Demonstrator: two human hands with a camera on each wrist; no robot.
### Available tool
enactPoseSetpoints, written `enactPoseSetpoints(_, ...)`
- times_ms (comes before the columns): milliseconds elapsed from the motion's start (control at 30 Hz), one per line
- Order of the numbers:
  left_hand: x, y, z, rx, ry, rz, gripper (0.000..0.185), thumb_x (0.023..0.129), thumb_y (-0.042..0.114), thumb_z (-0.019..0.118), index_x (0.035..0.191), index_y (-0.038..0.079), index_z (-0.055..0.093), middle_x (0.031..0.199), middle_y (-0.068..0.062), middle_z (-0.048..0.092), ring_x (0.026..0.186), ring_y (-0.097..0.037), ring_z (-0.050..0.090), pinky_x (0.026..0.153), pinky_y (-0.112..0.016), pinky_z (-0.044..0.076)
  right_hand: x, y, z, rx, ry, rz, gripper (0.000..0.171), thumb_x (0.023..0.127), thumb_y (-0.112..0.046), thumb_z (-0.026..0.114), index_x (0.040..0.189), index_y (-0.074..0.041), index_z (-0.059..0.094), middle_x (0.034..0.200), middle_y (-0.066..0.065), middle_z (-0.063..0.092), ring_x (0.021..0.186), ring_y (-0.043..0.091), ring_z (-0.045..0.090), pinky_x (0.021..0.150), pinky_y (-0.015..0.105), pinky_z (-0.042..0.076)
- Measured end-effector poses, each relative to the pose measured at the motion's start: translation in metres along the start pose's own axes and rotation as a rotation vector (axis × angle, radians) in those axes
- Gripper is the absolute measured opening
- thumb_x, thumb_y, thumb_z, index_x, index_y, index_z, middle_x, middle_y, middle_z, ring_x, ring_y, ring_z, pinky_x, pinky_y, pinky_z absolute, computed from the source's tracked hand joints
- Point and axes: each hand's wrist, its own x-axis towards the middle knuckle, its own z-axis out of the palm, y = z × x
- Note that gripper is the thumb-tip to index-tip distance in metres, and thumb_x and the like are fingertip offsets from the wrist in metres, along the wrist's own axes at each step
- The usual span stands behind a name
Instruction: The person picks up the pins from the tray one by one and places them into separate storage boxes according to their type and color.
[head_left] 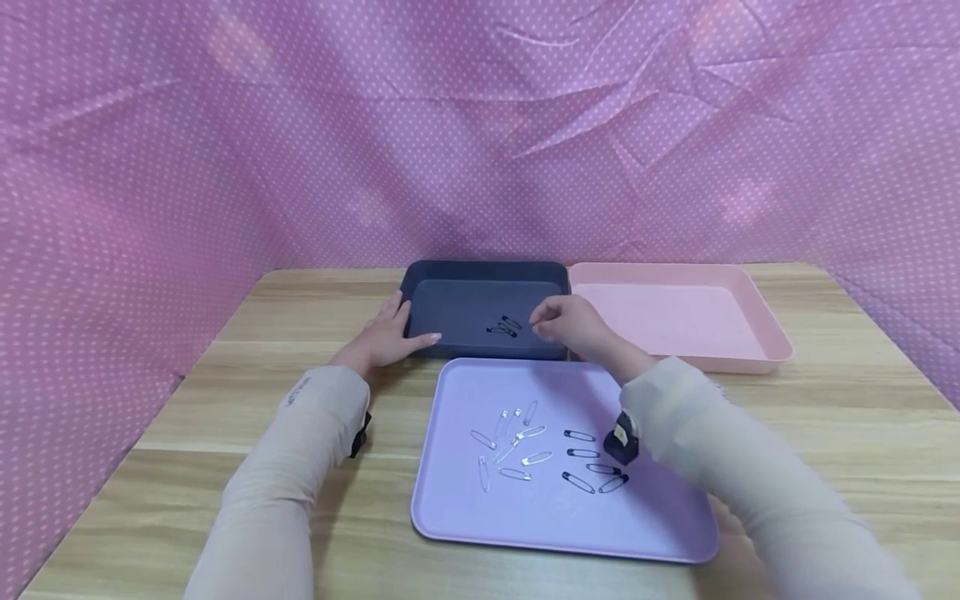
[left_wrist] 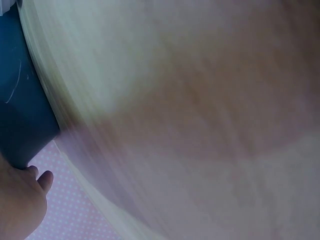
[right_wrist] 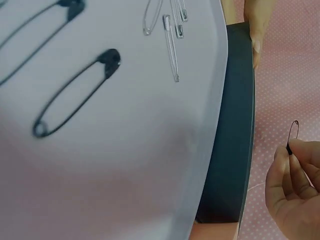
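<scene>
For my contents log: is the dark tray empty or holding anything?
Not empty: the head view shows black safety pins lying in the dark tray.

Your head view is bright and softly lit, with pale glowing patches on the pink dotted cloth [head_left: 450, 142] and soft shadows under your sleeves [head_left: 270, 483], across the lavender tray [head_left: 495, 517] and wooden table [head_left: 225, 392]. Your left wrist view is heavily blurred, the tabletop's edge bowed, a broad brownish shadow over it. Your right wrist view is greyer; the large black safety pin [right_wrist: 111, 60] looks slightly soft.
</scene>
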Motion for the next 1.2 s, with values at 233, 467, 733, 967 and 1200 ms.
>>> enactPoseSetpoints(233,0.001,0.002,0.000,-0.009,0.005,0.009,0.105,0.069,0.076,0.032,0.138,0.003,0.003,0.142,-0.010,-0.014,0.128,-0.024,-0.010,0.101,-0.046,0.006,0.014,0.005,0.007,0.032,0.046,0.053,0.017,0.081,-0.005,0.057,0.096,0.002,0.060,0.093,0.010,0.058,0.085,0.022,0.055,0.076,0.034,0.043)
enactPoseSetpoints(467,0.001,0.002,0.000,-0.003,-0.001,0.004,0.105,0.069,0.076,0.031,0.138,0.003,0.002,0.142,-0.010,-0.014,0.128,-0.024,-0.010,0.101,-0.045,0.006,0.027,0.010,0.014,0.039,0.081,0.104,0.016,0.082,-0.004,0.054,0.096,0.001,0.061,0.095,0.011,0.059,0.082,0.022,0.055,0.071,0.033,0.043)
enactPoseSetpoints(733,0.000,0.000,-0.001,-0.006,-0.002,0.005,0.105,0.069,0.076,0.032,0.138,0.002,0.001,0.142,-0.011,-0.014,0.128,-0.024,-0.011,0.101,-0.046,0.005,0.041,0.014,0.026,0.048,0.083,0.105,0.016,0.081,-0.003,0.054,0.095,0.000,0.062,0.095,0.012,0.060,0.086,0.023,0.056,0.073,0.033,0.044)
enactPoseSetpoints(967,0.000,0.001,-0.003,-0.016,0.005,0.009,0.104,0.070,0.075,0.033,0.138,0.001,0.002,0.142,-0.012,-0.012,0.128,-0.024,-0.010,0.101,-0.046,0.006,0.052,0.013,0.034,0.028,0.098,0.133,0.017,0.082,-0.001,0.053,0.096,-0.001,0.061,0.098,0.011,0.058,0.086,0.022,0.057,0.075,0.034,0.045)
enactPoseSetpoints(1200,0.000,0.001,-0.002,-0.007,0.000,0.012,0.105,0.070,0.075,0.032,0.137,0.001,0.002,0.142,-0.012,-0.013,0.128,-0.024,-0.011,0.101,-0.046,0.005,0.062,0.017,0.041,0.030,0.117,0.127,0.017,0.078,0.003,0.054,0.093,0.001,0.062,0.092,0.013,0.060,0.081,0.022,0.058,0.067,0.028,0.046)
